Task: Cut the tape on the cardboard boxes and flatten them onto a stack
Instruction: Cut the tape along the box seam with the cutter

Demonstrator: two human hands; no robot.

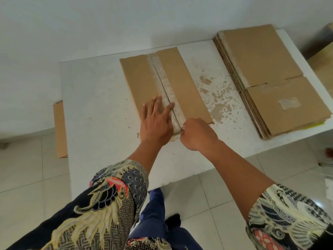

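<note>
A brown cardboard box point(187, 83) stands on the white table point(100, 98), its top flaps joined by a strip of pale tape point(163, 76) running along the middle seam. My left hand point(155, 121) presses flat on the left flap near the front edge, fingers spread, the forefinger touching the tape. My right hand point(197, 134) is curled in a fist at the near end of the seam, gripping a small cutting tool of which only a dark tip shows. A stack of flattened boxes point(266, 73) lies at the table's right side.
The table surface has brown worn patches point(216, 98) between the box and the stack. Another piece of cardboard point(60, 129) leans beside the table's left edge. More cardboard point(322, 65) stands at the far right. The floor is pale tile.
</note>
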